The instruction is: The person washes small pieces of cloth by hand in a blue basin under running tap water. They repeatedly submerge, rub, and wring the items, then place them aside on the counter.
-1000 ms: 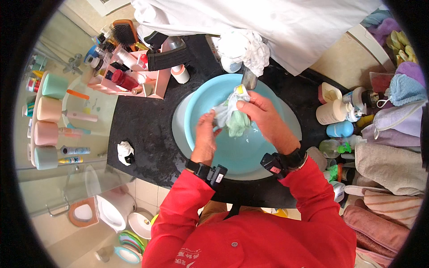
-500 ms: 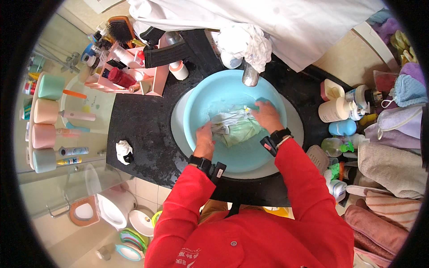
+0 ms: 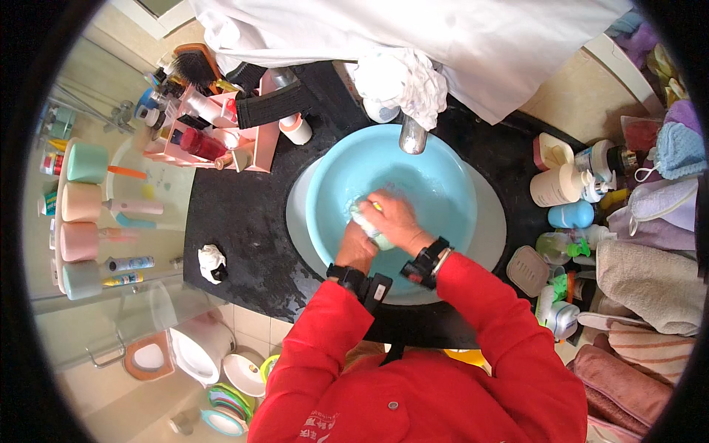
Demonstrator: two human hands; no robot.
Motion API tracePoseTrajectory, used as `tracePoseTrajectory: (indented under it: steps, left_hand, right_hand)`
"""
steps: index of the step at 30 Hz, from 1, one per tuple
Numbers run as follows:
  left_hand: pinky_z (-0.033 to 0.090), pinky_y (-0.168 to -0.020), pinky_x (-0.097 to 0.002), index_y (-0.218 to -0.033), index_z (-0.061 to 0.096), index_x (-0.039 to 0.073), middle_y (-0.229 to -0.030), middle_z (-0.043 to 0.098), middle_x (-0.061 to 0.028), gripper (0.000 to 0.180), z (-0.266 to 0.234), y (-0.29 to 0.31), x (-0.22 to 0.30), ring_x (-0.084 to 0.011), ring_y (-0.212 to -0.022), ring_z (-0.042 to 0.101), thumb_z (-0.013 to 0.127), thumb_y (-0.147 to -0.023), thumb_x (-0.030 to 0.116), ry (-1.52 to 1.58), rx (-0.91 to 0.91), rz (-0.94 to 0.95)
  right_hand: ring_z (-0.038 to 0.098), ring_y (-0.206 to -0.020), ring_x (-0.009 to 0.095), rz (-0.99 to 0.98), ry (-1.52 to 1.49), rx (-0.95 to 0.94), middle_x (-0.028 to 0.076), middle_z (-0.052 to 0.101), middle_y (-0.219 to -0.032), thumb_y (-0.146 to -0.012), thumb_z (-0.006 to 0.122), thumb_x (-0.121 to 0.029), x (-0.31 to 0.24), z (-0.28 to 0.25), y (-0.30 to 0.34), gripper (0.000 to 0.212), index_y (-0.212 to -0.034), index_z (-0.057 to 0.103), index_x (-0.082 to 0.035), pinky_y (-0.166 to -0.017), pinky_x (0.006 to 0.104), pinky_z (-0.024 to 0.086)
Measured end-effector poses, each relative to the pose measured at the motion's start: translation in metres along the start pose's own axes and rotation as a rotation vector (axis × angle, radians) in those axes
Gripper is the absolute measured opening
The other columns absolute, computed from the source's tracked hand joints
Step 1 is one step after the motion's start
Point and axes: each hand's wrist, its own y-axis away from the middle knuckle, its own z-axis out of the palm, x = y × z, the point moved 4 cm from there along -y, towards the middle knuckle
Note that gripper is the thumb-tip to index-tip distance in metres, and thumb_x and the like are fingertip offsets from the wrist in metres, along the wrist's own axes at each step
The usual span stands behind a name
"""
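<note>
A pale green and white cloth (image 3: 382, 241) is bunched between my two hands, over the left part of a light blue basin (image 3: 464, 196). My left hand (image 3: 357, 247) is closed round its lower side. From above, my right hand (image 3: 397, 219) presses on it with curled fingers, slightly blurred. Much of the cloth is hidden by the hands, so its kind does not show. Shallow water lies in the basin, which sits in a white oval sink (image 3: 490, 214) under a metal faucet (image 3: 412, 137).
A crumpled white cloth (image 3: 402, 83) drapes over the faucet. At left stand a pink organizer (image 3: 262, 151) and a small white cloth bundle (image 3: 212, 263) on the black counter (image 3: 244, 214). Pump bottles (image 3: 555, 186), a soap dish (image 3: 528, 270) and towels (image 3: 650, 284) crowd the right.
My hands have come together, the right moving left and down. The cloth, spread in the water before, is now gathered up between them. The whole view has shifted slightly.
</note>
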Motion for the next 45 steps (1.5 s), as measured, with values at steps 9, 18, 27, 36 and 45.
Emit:
tracePoseTrajectory:
  steps: [9,18,27,36,45]
  left_hand:
    - [0.02,-0.1,-0.065,-0.137,0.031,0.016,-0.14,0.031,-0.0163,0.055,0.008,0.033,0.011,-0.0351,-0.127,0.033,0.036,-0.093,0.048,-0.011,0.347,-0.219]
    - [0.05,-0.083,-0.0426,-0.116,0.051,0.004,-0.108,0.059,-0.015,0.032,0.008,0.0,0.001,-0.0269,-0.097,0.06,0.043,-0.094,0.026,0.108,-0.243,-0.022]
    - [0.027,-0.096,-0.0653,-0.14,0.018,0.015,-0.146,0.011,-0.0172,0.066,0.001,0.036,0.013,-0.0348,-0.134,0.019,0.05,-0.09,0.042,-0.036,0.415,-0.134]
    - [0.045,-0.088,-0.0494,-0.119,0.049,0.006,-0.113,0.056,-0.0173,0.045,-0.008,0.007,0.013,-0.0309,-0.104,0.056,0.037,-0.093,0.042,0.099,0.065,-0.123]
    - [0.034,-0.095,-0.0582,-0.134,0.032,0.006,-0.138,0.029,-0.018,0.055,0.013,0.035,0.023,-0.032,-0.125,0.035,0.053,-0.089,0.03,-0.22,0.214,-0.056]
  right_hand:
    - [0.058,-0.088,0.032,0.343,0.361,0.349,0.016,0.06,-0.095,-0.08,0.063,-0.033,0.1,-0.022,-0.004,0.044,-0.115,0.054,-0.007,-0.083,0.0398,0.044]
    - [0.061,-0.079,0.027,0.213,-0.291,-0.039,0.016,0.063,-0.09,-0.082,0.056,-0.043,-0.007,0.004,0.007,0.044,-0.094,0.061,-0.002,-0.067,0.0368,0.047]
    - [0.055,-0.094,0.037,0.252,0.463,0.336,0.019,0.057,-0.1,-0.075,0.068,-0.033,0.092,-0.028,-0.002,0.068,-0.131,0.04,-0.005,-0.086,0.0426,0.043]
    - [0.057,-0.094,0.018,0.335,-0.907,-0.4,0.011,0.06,-0.102,-0.081,0.063,-0.041,-0.001,0.008,0.018,0.05,-0.109,0.056,0.0,-0.079,0.0304,0.046]
    - [0.055,-0.096,0.036,0.119,0.574,0.268,0.018,0.058,-0.104,-0.076,0.066,-0.026,0.081,-0.041,-0.005,0.049,-0.118,0.053,-0.005,-0.083,0.0393,0.045]
